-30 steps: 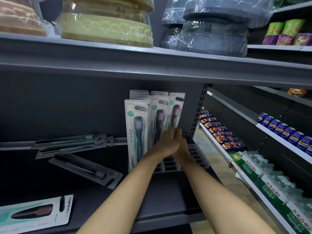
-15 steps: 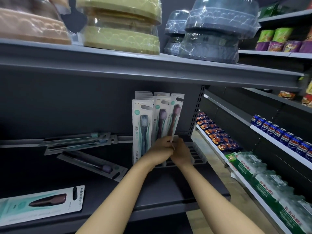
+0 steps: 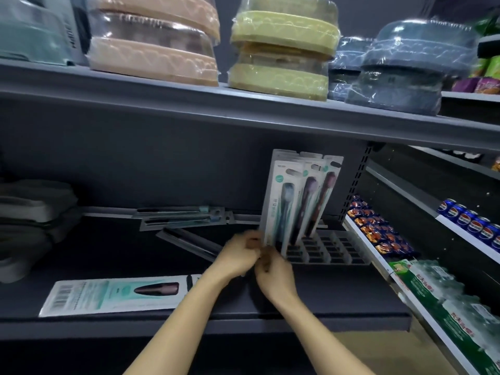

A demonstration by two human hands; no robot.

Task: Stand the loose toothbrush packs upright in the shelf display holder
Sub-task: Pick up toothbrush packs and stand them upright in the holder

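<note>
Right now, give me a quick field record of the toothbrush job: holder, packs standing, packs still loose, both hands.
holder: slotted display holder at the right end of the shelf, most slots showing bare
standing packs: cluster of upright packs at the holder's left side, leaning slightly
loose packs: one flat pack at the shelf front; several flat packs near the back
left hand: at the base of the upright packs; grip blurred
right hand: close beside the left hand, below the packs; grip blurred
</note>
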